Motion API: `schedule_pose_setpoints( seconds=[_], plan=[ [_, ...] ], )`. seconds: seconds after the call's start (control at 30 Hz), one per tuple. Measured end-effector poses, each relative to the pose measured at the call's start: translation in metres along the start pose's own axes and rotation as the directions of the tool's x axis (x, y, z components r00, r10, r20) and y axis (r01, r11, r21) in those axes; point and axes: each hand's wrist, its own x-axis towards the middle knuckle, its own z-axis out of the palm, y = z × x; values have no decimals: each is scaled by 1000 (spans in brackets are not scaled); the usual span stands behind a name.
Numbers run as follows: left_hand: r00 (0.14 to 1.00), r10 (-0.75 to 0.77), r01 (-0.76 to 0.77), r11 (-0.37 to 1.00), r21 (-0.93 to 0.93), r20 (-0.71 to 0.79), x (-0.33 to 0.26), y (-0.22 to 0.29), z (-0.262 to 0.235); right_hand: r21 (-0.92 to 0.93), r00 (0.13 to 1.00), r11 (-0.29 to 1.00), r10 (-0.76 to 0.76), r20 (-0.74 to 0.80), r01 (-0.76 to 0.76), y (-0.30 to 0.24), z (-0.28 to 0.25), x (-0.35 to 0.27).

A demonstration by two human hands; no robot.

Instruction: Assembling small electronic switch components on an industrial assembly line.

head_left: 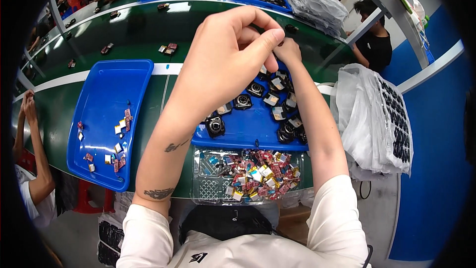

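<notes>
My left hand [235, 49] is raised over the far part of a blue tray [238, 136], thumb and forefinger pressed together and the other fingers curled. Whatever may be in that pinch is hidden. Just beyond its thumb, my right hand [288, 52] is closed low over the tray's far end; my left hand covers part of its fingers, and what they hold does not show. Below the hands lie several black watch cases [215, 125], some with pale square parts [271, 99] on them. Nearest me, a clear plastic tray [206, 188] carries a heap of small red circuit boards and silver batteries [265, 171].
Left stands another blue tray [99, 144] with scattered boards and batteries. Beyond runs a green conveyor belt [134, 39] carrying a few small parts. White-wrapped stacks of black-pocketed trays [372, 119] stand at right. Co-workers sit across the belt and at both sides; a metal frame post [396, 30] rises at right.
</notes>
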Motion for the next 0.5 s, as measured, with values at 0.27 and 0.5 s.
schedule_pose_setpoints(
  seconds=[0.27, 0.5],
  plan=[
    [999, -19, 16, 994, 108, 28, -3, -7, 9, 585, 648, 605, -743, 169, 541, -39, -77, -201],
    [980, -107, 66, 969, 237, 166, -10, 1, 25, 262, 387, 436, -895, 220, 861, -27, -52, -292]
  ],
)
